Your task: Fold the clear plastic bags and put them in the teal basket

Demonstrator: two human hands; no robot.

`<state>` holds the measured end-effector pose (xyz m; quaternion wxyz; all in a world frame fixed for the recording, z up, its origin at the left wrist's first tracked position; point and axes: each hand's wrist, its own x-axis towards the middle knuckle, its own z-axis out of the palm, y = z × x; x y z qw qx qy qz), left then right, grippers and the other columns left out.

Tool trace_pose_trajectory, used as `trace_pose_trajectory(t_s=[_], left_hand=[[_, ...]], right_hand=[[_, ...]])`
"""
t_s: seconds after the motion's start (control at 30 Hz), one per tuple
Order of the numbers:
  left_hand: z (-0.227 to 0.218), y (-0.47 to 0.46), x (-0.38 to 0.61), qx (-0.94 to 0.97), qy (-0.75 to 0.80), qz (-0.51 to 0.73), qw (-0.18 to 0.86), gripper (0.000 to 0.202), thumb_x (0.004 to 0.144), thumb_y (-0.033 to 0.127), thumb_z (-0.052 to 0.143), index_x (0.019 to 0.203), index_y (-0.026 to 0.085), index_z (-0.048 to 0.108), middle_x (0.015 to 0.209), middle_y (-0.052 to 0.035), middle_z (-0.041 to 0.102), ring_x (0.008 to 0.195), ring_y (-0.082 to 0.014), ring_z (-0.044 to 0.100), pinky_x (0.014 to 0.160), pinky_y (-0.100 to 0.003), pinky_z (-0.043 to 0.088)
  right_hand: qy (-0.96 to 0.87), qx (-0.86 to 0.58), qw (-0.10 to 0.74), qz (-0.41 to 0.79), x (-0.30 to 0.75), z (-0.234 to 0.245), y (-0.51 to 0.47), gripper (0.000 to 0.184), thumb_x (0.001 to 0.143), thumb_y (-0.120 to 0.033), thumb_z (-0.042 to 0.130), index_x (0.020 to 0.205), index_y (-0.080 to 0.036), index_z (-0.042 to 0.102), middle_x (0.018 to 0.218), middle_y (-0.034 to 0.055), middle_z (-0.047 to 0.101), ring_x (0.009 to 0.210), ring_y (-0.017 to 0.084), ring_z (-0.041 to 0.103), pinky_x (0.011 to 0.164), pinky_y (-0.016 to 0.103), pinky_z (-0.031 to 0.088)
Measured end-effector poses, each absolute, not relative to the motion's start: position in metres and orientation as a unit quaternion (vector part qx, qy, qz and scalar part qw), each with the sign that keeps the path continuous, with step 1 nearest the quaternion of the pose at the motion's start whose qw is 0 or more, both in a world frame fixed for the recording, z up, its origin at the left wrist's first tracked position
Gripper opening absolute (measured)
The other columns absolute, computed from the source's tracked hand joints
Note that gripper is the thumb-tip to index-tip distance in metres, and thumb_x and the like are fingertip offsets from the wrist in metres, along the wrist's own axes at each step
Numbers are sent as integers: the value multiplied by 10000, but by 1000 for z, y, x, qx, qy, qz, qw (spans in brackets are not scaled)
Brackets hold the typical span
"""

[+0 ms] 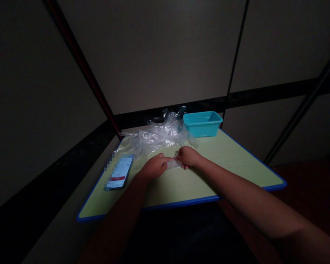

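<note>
My left hand (154,167) and my right hand (188,156) meet over the middle of a pale green table (231,161) with a blue edge. Both are closed on a small clear plastic piece (173,164) held between them, just above the tabletop. Something small and reddish shows under my right fingers; I cannot make out what it is. A heap of crumpled clear plastic bags (156,137) lies just behind the hands.
A teal plastic tub (202,124) stands at the table's far edge, right of the bags. A phone (119,172) with a lit screen lies at the left. Partition walls close in behind and on the left. The room is dim.
</note>
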<state>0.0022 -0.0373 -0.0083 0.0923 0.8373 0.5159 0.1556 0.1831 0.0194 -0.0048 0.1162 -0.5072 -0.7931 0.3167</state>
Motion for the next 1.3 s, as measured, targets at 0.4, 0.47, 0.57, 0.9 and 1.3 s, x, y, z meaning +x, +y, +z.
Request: trace_pose_trajectory(t_s=[0.4,0.47,0.57,0.9,1.3], left_hand=[[-16,-32,-1,834,515,178,84,342,810,132,387,1090,185,576,1033,-67,576,988,-195,535,894,-325,417],[-15,-31,-1,833,516,184,82,348,803,121,387,1093,185,567,1036,-66,572,987,-195,533,893,-329,418],[-13,-32,0,830,514,207,68,344,790,102,385,1070,185,566,1024,-63,563,969,-191,528,879,-326,421],[-9,-33,1,856,451,251,33,358,655,-14,347,762,193,618,854,-42,558,901,-179,484,829,-301,408],[-9,-31,-1,860,442,255,31,386,638,-18,357,797,184,647,851,-49,587,898,-185,486,833,-317,413]], right_hand=[[-819,-482,111,291,183,-5,19,193,815,-273,546,738,-114,622,557,48,662,383,102,579,402,163,389],[-823,-478,104,287,184,-6,20,159,803,-234,555,725,-114,623,574,50,668,384,101,576,406,166,391],[-819,-485,97,291,184,-8,22,156,806,-200,542,710,-115,629,600,55,677,393,99,575,416,171,392],[-825,-522,101,190,187,-2,26,258,848,-279,481,846,-107,672,677,91,688,563,142,623,536,211,391],[-848,-515,94,80,182,-7,21,336,880,-370,420,957,-133,646,949,142,673,831,202,617,623,237,372]])
